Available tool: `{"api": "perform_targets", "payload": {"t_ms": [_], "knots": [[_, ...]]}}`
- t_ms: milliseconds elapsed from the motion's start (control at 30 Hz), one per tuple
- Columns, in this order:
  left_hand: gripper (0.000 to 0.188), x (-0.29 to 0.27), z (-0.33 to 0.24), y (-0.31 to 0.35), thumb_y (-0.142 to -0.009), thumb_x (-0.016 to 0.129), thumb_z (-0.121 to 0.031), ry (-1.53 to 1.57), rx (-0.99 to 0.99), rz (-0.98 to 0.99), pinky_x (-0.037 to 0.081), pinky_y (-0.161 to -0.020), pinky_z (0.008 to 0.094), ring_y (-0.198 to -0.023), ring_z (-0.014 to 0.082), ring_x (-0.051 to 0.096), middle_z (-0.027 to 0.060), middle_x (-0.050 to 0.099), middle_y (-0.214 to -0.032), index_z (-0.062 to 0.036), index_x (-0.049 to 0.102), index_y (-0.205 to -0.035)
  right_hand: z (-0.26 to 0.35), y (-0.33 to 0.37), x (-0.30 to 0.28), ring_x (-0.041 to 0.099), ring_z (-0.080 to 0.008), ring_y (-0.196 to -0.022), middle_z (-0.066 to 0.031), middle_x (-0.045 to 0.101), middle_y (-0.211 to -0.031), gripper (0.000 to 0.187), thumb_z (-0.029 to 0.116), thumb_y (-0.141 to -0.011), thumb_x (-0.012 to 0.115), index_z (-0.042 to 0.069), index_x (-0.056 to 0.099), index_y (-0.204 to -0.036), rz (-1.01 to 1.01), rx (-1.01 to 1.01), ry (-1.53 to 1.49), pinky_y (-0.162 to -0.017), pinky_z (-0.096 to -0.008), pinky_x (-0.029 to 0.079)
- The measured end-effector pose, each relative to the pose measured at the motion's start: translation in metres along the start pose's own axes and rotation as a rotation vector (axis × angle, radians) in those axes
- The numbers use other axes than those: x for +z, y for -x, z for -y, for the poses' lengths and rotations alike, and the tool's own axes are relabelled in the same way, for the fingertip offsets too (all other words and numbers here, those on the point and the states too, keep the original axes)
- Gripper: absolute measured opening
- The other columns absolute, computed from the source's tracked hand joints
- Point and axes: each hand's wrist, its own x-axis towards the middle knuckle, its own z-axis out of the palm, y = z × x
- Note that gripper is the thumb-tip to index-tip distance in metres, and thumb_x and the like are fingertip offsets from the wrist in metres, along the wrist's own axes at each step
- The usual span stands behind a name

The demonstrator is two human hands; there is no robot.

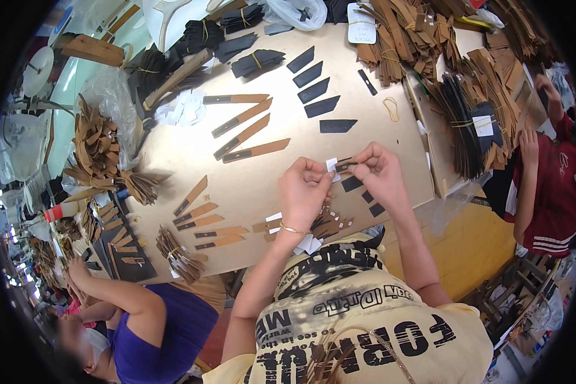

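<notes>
In front of me over the near part of the table, both hands are close together with their fingertips pinched. My left hand, with a bracelet at the wrist, grips a small white paper piece. My right hand pinches a small dark strip that touches the paper. Short black pieces lie below the right hand. Under my left forearm is a spread of brown strips with small white papers. Left of my hands are brown strips with black ends, laid out in rows.
Black slanted pieces line the far middle of the table. A rubber band lies to their right. Tied brown bundles crowd the far right. A hammer rests far left. Co-workers sit at left and right.
</notes>
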Motion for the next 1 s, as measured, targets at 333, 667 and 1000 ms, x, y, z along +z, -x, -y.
{"api": "perform_targets", "payload": {"t_ms": [333, 667, 1000], "knots": [[0.008, -0.011, -0.012, 0.001, -0.091, 0.053, 0.008, 0.092, -0.044, 0.107, 0.056, -0.059, 0.0264, -0.071, 0.0179, 0.072, 0.0090, 0.066, -0.072, 0.0001, 0.051, -0.090, 0.011, 0.040, 0.026, 0.057, -0.0312, -0.115, -0.0150, 0.061, -0.121, 0.054, -0.003, -0.077, 0.058, 0.003, 0.055, -0.131, 0.030, -0.521, 0.846, -0.103, -0.0423, 0.045], [0.054, -0.005, -0.010, 0.050, -0.076, 0.053, 0.014, -0.788, 0.519, 0.135, 0.044, -0.104, 0.0453, -0.128, 0.0409, 0.049, 0.0252, 0.047, -0.141, 0.0012, 0.054, -0.129, 0.010, 0.032, 0.017, 0.059, -0.0263, -0.104, -0.0090, 0.066, -0.100, 0.026, 0.015, -0.082, 0.064, 0.005, 0.067, -0.106, -0.135, -0.556, 0.888, -0.099, -0.0422, 0.039], [0.066, 0.045, 0.027, 0.037, -0.080, 0.047, 0.014, -1.022, 0.660, 0.134, 0.027, -0.117, 0.0488, -0.146, 0.0452, 0.021, 0.0305, 0.021, -0.156, 0.0036, 0.037, -0.145, 0.003, 0.013, -0.024, 0.056, -0.0247, -0.098, -0.0058, 0.061, -0.097, 0.019, 0.025, -0.085, 0.073, 0.009, 0.070, -0.093, -0.300, -0.331, 0.794, -0.086, -0.0384, 0.036]]}}
